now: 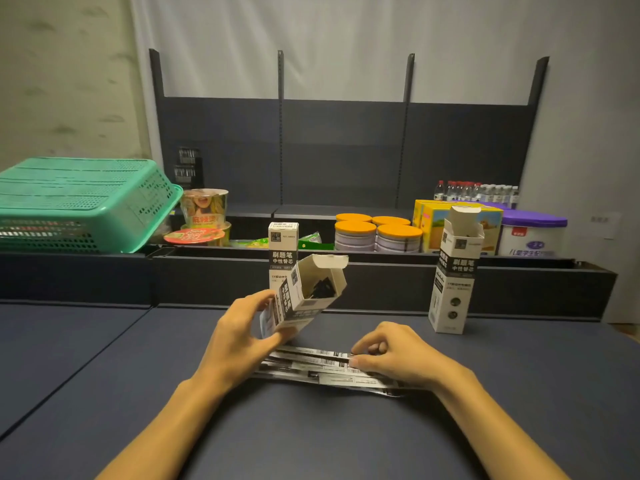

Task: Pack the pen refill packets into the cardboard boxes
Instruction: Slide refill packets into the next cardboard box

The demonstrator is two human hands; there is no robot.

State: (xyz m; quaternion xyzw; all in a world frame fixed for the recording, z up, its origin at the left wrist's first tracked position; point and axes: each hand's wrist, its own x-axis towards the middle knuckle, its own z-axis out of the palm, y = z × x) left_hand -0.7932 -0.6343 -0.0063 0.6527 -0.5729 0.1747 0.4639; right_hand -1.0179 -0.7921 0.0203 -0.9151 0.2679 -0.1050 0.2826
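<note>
My left hand [239, 329] grips a tilted white-and-black cardboard box [304, 296] with its top flap open; dark packets show inside. Several flat pen refill packets [311, 363] lie in a loose pile on the dark table just below it. My right hand [391, 351] pinches the right end of the top packet with thumb and fingers. A second box [283, 252] stands shut and upright behind the held one. A third box [455, 271] stands upright at the right with its flap open.
A dark ledge [346, 261] runs behind the table. Beyond it are a green plastic basket [83, 202], noodle cups [204, 216], orange-lidded tins [377, 233], a yellow carton [429, 220], a purple-lidded tub [533, 233] and water bottles [478, 192].
</note>
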